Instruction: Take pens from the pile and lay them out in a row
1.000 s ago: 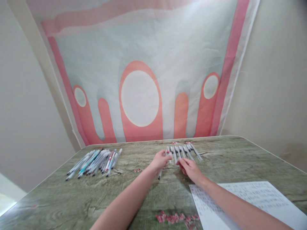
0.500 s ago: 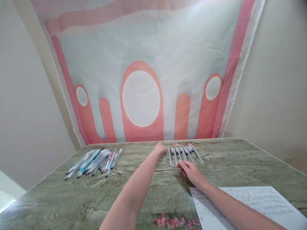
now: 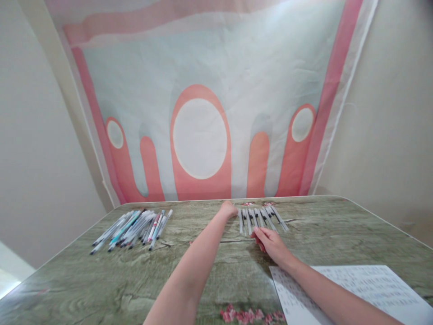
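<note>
The left hand (image 3: 228, 210) reaches far out over the bench (image 3: 101, 280), its fingers curled. Whether it grips anything, I cannot tell. Just to its right lies a row of pens (image 3: 261, 218), side by side. The right hand (image 3: 271, 244) rests flat and released, its fingertips at the near ends of that row. Well off to the left of the left hand lies a heap of pens (image 3: 133, 228). A printed sheet (image 3: 365, 289) lies under the right forearm.

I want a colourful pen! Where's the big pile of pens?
In the head view, the pile of pens lies on the left side of the table, near its far edge, well left of the left hand.
</note>
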Action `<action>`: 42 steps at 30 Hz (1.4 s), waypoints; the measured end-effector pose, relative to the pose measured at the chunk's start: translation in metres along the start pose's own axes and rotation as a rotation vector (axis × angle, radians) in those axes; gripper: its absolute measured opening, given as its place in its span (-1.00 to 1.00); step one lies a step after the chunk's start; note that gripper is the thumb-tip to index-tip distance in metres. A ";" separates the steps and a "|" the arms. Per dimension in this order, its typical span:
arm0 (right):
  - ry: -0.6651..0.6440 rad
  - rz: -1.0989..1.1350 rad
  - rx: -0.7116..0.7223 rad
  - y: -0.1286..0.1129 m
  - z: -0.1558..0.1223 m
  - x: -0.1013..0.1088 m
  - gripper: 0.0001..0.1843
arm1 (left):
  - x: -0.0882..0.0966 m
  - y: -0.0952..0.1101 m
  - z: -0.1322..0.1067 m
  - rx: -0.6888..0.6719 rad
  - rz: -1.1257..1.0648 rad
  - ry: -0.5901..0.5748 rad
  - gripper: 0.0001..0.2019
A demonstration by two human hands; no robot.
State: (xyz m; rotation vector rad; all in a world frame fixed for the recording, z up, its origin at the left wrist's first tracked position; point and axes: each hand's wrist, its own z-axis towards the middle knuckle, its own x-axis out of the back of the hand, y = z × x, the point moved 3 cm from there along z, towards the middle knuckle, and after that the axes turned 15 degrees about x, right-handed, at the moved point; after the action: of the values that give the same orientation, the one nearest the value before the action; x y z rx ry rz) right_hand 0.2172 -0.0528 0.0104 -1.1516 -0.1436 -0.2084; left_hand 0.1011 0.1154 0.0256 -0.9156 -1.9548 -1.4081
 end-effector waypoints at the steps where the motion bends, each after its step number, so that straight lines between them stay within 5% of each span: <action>1: -0.002 0.000 -0.002 0.000 0.000 0.000 -0.52 | 0.000 -0.001 0.001 0.020 -0.017 -0.011 -0.93; 4: -0.003 -0.005 -0.009 0.001 0.000 0.000 -0.52 | 0.001 -0.005 0.001 0.078 -0.091 -0.059 -0.94; 11: -0.028 -0.051 0.006 0.001 0.000 -0.001 -0.52 | 0.009 -0.022 -0.030 0.059 -0.474 -0.194 -0.61; 16: -0.147 -0.123 0.083 -0.008 -0.002 -0.007 -0.59 | -0.002 -0.036 -0.074 0.037 -1.298 -0.576 -0.80; 19: -0.214 -0.167 0.133 -0.010 -0.003 -0.012 -0.64 | -0.008 -0.035 -0.098 -0.035 -1.513 -0.711 -0.84; 26: -0.248 -0.201 0.152 -0.006 -0.005 -0.016 -0.67 | -0.014 -0.028 -0.119 -0.136 -1.518 -0.790 -0.76; 33: -0.251 -0.221 0.127 -0.010 -0.006 -0.014 -0.70 | 0.006 -0.038 -0.104 -0.193 -1.406 -0.604 -0.69; 42: -0.248 -0.233 0.140 -0.012 -0.006 -0.015 -0.68 | 0.020 -0.042 -0.095 -0.235 -1.258 -0.659 -0.74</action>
State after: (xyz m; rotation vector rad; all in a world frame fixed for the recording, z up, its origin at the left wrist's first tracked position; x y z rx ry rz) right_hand 0.2004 -0.0616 0.0153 -1.0169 -0.5063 -0.2567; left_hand 0.0602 0.0199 0.0443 -0.1045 -3.1768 -2.1823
